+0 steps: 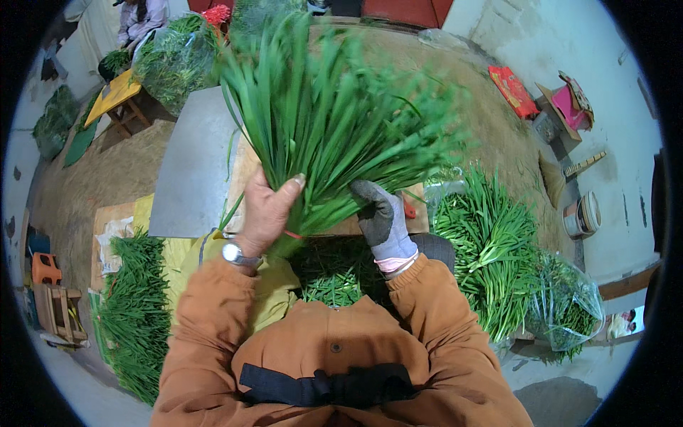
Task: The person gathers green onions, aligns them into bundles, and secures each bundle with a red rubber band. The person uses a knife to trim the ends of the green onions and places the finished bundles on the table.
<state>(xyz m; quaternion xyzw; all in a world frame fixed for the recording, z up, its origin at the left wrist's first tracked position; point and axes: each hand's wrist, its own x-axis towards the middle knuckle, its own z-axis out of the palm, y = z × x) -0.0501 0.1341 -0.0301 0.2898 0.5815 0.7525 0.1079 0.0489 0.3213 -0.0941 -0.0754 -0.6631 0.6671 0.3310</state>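
My bare left hand (269, 210), with a watch at the wrist, is closed around the lower part of a large bunch of garlic chives (306, 135). The long green leaves fan up and to the right, their tips blurred by motion. A thin red band (292, 235) shows on the bunch just below my left thumb. My right hand (380, 213), in a grey and lilac glove, is curled against the bunch's right side, gripping some leaves; its fingertips are partly hidden. Beside that glove lies a small red object (409, 208), its kind unclear.
A grey metal-topped table (192, 171) stands ahead. Heaps of chives lie at left (131, 306) and right (491, 249). A clear bag (569, 306) sits at far right. Along the right wall are a bucket (582, 215) and a broom (551, 178). Another person (142, 21) sits far left near a yellow bench (117, 92).
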